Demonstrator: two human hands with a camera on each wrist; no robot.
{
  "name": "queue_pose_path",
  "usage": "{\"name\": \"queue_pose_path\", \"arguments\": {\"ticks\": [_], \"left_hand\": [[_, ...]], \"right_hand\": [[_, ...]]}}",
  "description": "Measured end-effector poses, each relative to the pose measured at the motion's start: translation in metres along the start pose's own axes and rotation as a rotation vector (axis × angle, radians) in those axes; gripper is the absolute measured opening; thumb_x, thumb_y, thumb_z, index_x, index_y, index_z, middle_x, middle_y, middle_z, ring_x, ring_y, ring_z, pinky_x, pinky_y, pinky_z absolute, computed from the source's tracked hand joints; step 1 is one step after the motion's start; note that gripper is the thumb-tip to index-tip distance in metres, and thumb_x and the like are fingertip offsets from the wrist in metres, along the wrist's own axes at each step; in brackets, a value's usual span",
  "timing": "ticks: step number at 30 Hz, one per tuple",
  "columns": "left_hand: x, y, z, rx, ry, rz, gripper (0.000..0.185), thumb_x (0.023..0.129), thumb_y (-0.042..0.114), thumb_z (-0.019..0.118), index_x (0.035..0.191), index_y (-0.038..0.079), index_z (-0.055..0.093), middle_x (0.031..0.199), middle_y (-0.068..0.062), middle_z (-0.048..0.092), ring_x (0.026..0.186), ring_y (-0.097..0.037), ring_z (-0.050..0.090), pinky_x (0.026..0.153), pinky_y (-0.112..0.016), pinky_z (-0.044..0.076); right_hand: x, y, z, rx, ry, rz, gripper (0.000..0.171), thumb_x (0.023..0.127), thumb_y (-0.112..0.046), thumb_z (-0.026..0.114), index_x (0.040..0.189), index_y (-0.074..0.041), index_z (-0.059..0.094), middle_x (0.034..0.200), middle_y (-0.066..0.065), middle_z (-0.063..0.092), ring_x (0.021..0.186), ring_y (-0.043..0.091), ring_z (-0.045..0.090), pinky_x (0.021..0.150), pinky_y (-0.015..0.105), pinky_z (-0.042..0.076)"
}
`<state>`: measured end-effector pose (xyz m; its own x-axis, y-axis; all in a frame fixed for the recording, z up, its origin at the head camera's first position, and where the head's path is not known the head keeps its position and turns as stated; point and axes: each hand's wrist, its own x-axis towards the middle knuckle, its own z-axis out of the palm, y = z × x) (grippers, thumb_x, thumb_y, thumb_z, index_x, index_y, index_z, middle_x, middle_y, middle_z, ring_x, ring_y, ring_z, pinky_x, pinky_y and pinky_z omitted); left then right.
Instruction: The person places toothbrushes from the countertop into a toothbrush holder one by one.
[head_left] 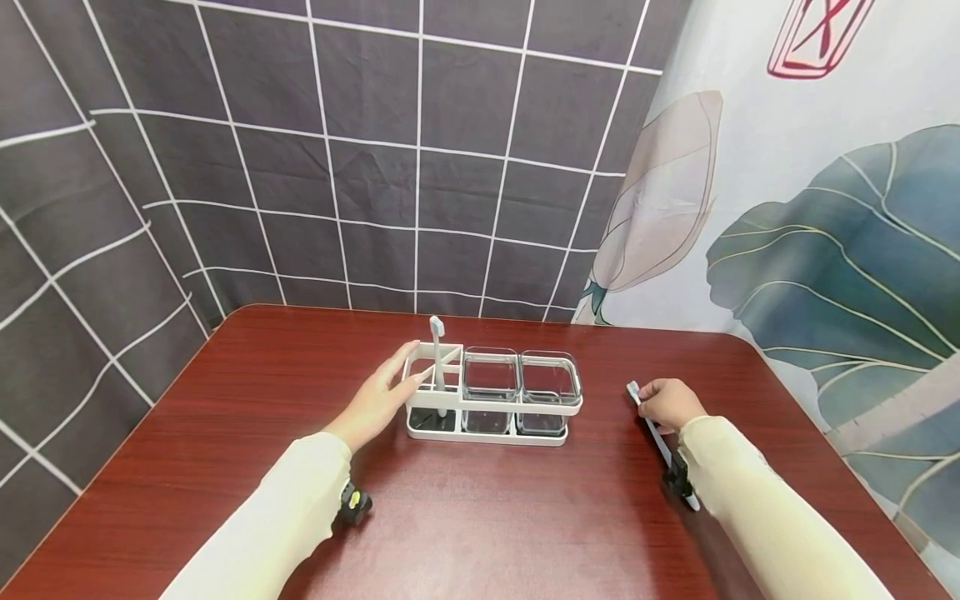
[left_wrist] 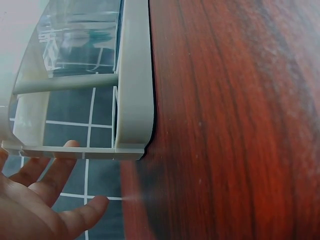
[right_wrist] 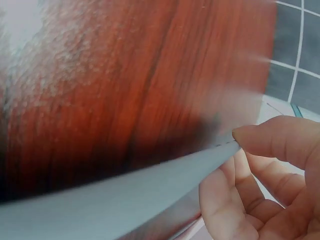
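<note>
A white three-slot holder stands at the middle of the red-brown table. Its left slot holds an upright grey toothbrush; the other two slots hold clear cups. My left hand lies with straight fingers against the holder's left end. In the left wrist view the left hand shows just beside the holder's frame and the toothbrush's handle. To the right, my right hand pinches a second toothbrush low over the table. The right wrist view shows its handle between thumb and fingers.
A dark tiled curtain hangs behind the table, with a leaf-print curtain to the right. The table's rounded corners and side edges lie close to both forearms. Bare wood stretches in front of the holder.
</note>
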<state>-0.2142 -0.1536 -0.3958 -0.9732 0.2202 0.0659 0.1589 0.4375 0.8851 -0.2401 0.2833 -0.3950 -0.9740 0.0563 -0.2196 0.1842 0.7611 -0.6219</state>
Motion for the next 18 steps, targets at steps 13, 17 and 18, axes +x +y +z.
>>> {"name": "queue_pose_path", "arguments": {"ticks": [13, 17, 18], "left_hand": [[0.000, 0.001, 0.000, 0.012, 0.005, -0.001, 0.060, 0.099, 0.028, 0.050, 0.153, 0.014, 0.028, 0.157, -0.010, 0.028, 0.145, -0.031, 0.023, 0.115, -0.057, 0.018], [0.000, 0.002, 0.000, 0.001, 0.003, -0.009, 0.060, 0.099, 0.028, 0.050, 0.153, 0.016, 0.028, 0.157, -0.009, 0.028, 0.145, -0.030, 0.023, 0.115, -0.056, 0.017], [-0.001, 0.003, 0.000, 0.001, 0.001, -0.011, 0.059, 0.099, 0.028, 0.050, 0.153, 0.016, 0.028, 0.157, -0.009, 0.028, 0.145, -0.030, 0.023, 0.115, -0.057, 0.017]], "right_hand": [[-0.012, -0.020, -0.009, 0.019, 0.048, -0.065, 0.031, 0.083, 0.001, 0.057, 0.112, 0.013, 0.056, 0.087, 0.018, 0.059, 0.070, 0.021, 0.054, 0.059, 0.030, 0.052], [-0.014, -0.025, -0.011, 0.046, 0.062, -0.086, 0.031, 0.086, 0.000, 0.055, 0.115, 0.012, 0.056, 0.089, 0.018, 0.061, 0.070, 0.020, 0.054, 0.059, 0.028, 0.049], [-0.015, -0.027, -0.011, 0.061, 0.065, -0.090, 0.032, 0.087, 0.000, 0.054, 0.116, 0.012, 0.055, 0.090, 0.019, 0.061, 0.070, 0.020, 0.055, 0.059, 0.028, 0.049]]}}
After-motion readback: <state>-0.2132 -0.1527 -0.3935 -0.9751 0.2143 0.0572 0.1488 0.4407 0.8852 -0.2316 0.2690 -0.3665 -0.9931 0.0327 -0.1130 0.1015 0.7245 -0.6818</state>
